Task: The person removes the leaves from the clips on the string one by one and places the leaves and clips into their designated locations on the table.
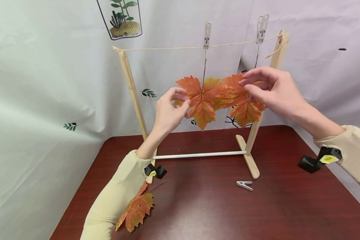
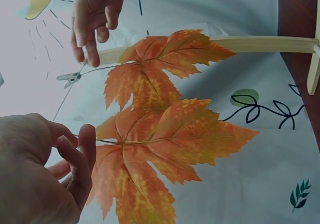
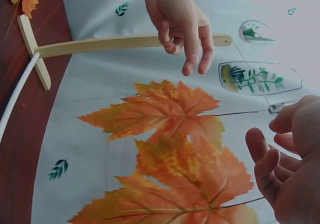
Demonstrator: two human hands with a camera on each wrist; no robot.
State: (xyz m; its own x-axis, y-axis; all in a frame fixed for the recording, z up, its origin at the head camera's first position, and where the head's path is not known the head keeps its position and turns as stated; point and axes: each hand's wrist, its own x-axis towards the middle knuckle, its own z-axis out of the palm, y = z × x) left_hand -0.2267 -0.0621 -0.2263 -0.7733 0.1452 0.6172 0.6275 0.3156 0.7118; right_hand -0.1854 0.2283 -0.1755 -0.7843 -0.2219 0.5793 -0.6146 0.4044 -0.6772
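Observation:
Two orange maple leaves hang by their stems from a string, each under a white clothespin. My left hand is beside the left leaf, its fingers loosely bent and holding nothing. In the head view my right hand overlaps the right leaf; the right wrist view shows its thumb and fingers apart, near the stem. The left clothespin and the right clothespin grip the string. The inner edges of the two leaves overlap.
A wooden frame with a white crossbar stands on the dark red table. Another maple leaf lies at the front left, partly behind my left sleeve. One loose clothespin lies near the frame's right foot.

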